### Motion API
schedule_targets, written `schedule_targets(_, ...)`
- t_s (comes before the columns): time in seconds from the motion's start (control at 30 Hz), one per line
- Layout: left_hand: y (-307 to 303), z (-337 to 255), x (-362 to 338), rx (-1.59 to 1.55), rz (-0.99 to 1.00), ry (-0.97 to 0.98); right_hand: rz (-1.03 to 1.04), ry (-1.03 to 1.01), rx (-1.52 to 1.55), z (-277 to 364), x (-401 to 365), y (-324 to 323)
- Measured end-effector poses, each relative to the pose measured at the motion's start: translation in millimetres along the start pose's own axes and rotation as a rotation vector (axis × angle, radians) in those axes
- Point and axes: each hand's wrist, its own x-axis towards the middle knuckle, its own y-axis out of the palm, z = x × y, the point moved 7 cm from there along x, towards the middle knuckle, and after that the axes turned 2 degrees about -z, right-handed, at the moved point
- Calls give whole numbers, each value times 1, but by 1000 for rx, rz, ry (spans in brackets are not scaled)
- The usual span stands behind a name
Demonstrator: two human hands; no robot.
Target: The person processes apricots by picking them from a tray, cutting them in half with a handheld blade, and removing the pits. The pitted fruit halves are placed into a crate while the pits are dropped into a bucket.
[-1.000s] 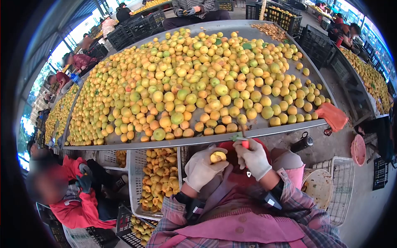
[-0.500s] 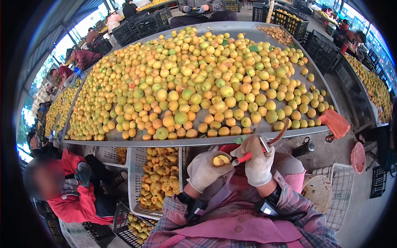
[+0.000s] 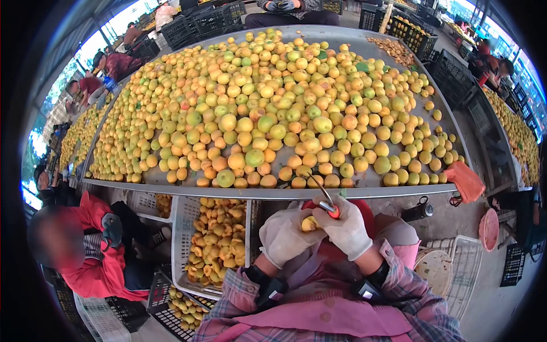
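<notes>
My left hand, in a whitish glove, is closed around a yellow apricot close to my lap. Right beside it, my right hand, gloved too, grips a red-handled tool with a thin curved metal part pointing up towards the table edge. The two hands meet at the apricot, and my fingers partly cover both fruit and tool. Just beyond them, a metal table bears a large heap of whole apricots.
Left of my lap stands a white crate of split apricots, with a black crate below it. A person in red sits at the left. An orange-red bag hangs at the table's right corner; a black bottle stands beneath.
My hands have come together at the apricot. The tool has turned in my right hand, its curved part now pointing up and left. The view has shifted slightly.
</notes>
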Motion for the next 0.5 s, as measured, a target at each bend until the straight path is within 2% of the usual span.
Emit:
schedule_targets(0.1, 6, 2, 2, 61, 54, 7, 87, 214, 133, -17, -3, 1)
schedule_targets(0.13, 7, 4, 3, 58, 61, 11, 78, 215, 132, -21, -3, -2)
schedule_targets(0.2, 9, 3, 3, 181, 88, 92, 151, 146, -124, -33, 1, -1)
schedule_targets(0.27, 9, -1, 6, 192, 127, 96, 164, 151, -64, -39, -1, -2)
schedule_targets(0.37, 14, 5, 4, 210, 177, 92, 211, 108, -180, -20, -4, -5)
schedule_targets(0.5, 27, 8, -2, 91, 201, 47, 248, 280, -43, -26, -12, -13)
